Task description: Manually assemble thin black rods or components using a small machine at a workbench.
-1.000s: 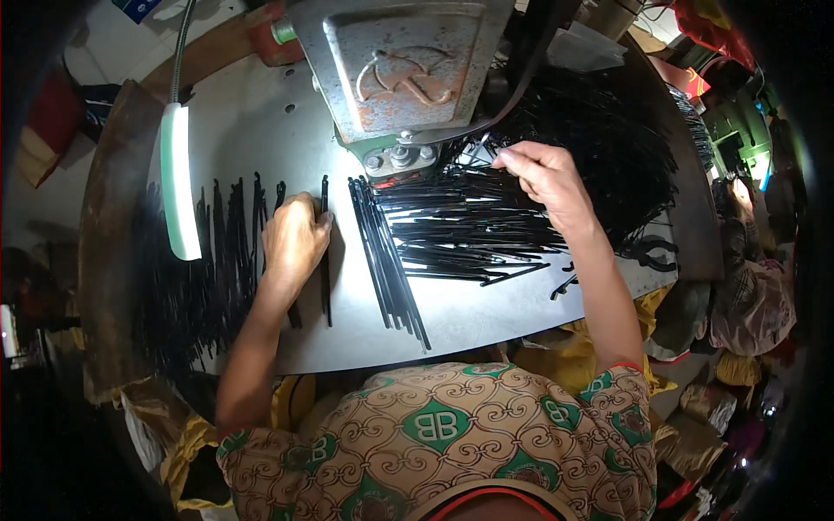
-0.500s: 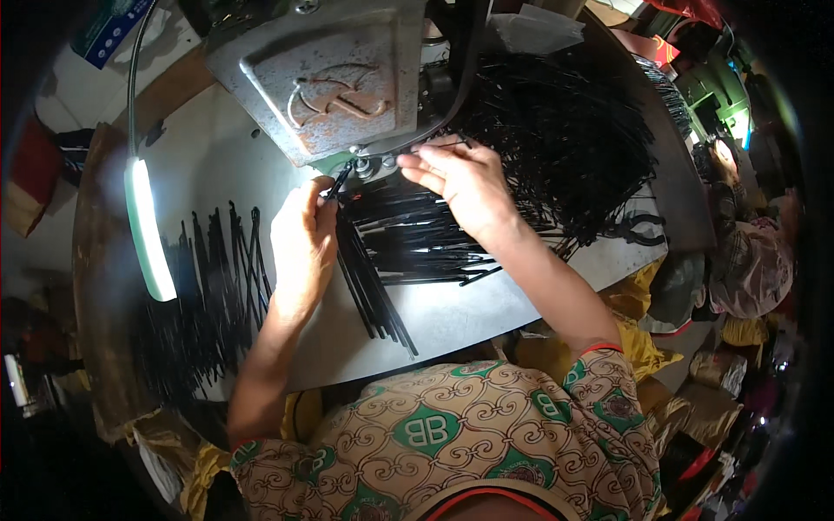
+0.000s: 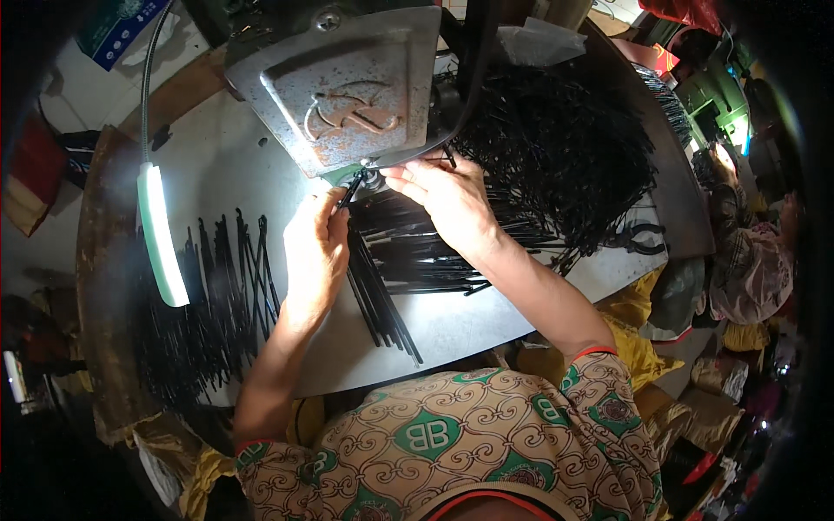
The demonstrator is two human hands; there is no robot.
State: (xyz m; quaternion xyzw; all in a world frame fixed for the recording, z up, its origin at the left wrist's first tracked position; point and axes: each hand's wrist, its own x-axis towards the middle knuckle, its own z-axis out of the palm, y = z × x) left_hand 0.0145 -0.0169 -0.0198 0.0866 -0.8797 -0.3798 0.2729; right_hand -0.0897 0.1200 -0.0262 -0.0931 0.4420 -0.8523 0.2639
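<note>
Between the thumb and fingers of my left hand are the upper ends of several thin black metal rods, like umbrella ribs. Their long ends slant down toward me over the tabletop. The held ends reach the small working point under a grey machine head with a raised umbrella shape on its cover. My right hand is at the right of that point, its fingers pinched together close beneath the machine. A short dark piece shows at these fingers, but what they hold is mostly hidden.
More black rods lie sideways under my right wrist. A big tangled heap of black rods covers the right back; black-handled pliers lie beside it. Further rods spread at left below a lit lamp. Yellow bags sit beyond the table edge.
My right hand has come in closer to the machine's working point and its fingers have drawn together. My left hand still grips the rods there. The whole view has shifted slightly.
</note>
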